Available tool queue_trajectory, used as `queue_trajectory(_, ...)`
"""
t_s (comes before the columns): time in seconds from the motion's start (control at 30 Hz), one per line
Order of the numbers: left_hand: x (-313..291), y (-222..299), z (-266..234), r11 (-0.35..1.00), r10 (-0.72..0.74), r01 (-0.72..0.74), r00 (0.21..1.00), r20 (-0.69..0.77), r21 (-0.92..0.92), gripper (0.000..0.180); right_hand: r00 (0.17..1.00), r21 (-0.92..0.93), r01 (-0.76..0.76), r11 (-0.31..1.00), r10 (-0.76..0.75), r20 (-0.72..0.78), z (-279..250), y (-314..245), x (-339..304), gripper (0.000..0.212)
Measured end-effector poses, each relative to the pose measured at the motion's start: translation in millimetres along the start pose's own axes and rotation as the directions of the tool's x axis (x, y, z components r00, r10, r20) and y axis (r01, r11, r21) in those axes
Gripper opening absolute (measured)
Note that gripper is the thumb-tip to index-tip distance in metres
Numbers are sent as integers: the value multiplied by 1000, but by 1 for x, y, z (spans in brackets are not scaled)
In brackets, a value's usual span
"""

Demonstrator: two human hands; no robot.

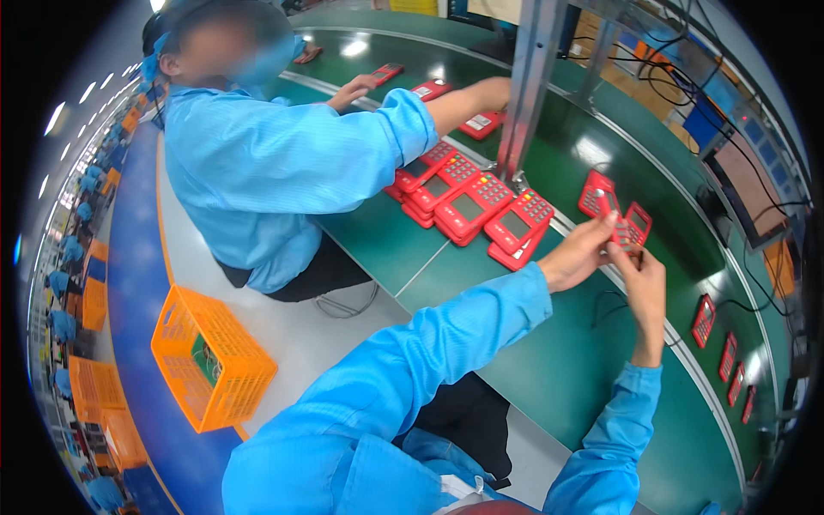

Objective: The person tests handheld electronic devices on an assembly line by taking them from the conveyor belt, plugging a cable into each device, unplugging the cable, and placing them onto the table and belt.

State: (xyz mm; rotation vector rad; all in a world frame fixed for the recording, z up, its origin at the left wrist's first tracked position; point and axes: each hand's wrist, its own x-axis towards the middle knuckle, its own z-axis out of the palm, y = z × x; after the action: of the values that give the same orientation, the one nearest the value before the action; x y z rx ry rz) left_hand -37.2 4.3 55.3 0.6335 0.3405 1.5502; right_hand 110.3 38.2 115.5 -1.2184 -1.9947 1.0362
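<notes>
Both of my hands are raised over the green belt, closed around a red card payment terminal with a keypad. My left hand grips it from the left, fingertips along its side. My right hand pinches its near end with thumb and fingers. Close behind it on the belt lie another red terminal and a further red terminal, partly covered. Stacked red terminals sit on the green table to the left of my left hand, screens and keypads facing up.
A metal post rises behind the stacks. To the left, a co-worker in a blue smock reaches across the table. An orange crate stands beside us at left. Several red terminals lie along the belt at right, near a monitor and hanging cables.
</notes>
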Motion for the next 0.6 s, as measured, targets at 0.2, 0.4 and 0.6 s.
queue_trajectory(0.2, -1, 32, -11, 992, 122, -121, 991, -55, 20, 49, 999, -141, 34, 989, -32, 17, 20, -27, 5, 64)
queue_trajectory(0.4, 2, 22, -8, 992, 124, -122, 978, -170, 26, 51, 945, 42, 286, 957, -274, -177, 2, -16, 19, 34)
queue_trajectory(0.6, 0, 22, -8, 991, 122, -110, 973, -196, 70, 54, 987, 275, 159, 948, -159, -21, 6, -22, 14, 23)
